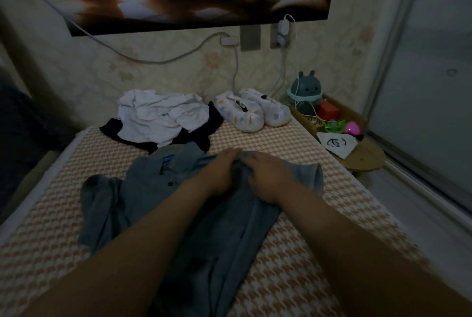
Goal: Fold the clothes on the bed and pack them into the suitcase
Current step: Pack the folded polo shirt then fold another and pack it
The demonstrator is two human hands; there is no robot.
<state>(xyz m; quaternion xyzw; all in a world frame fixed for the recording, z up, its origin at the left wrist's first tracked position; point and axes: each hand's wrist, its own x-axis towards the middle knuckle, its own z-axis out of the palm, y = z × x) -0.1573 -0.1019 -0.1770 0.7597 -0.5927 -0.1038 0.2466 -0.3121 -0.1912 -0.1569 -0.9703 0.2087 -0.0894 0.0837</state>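
Lying beyond the grey shirt (153, 189) on the bed (281, 143): white garment (158, 117), slippers (252, 112).

Mid-bed: grey shirt (153, 189) gripped.
Left hand (219, 172) and right hand (272, 177) met, both bunching its cloth on the checked bed cover (306, 240); white garment (158, 117) and slippers (252, 112) lay far.

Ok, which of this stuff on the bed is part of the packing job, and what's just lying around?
Job: grey shirt, gripped by left hand and right hand; white garment; dark garment under it.
Lying about: patterned slippers; bunny toy; wooden tray; paper drawing; charger cables.
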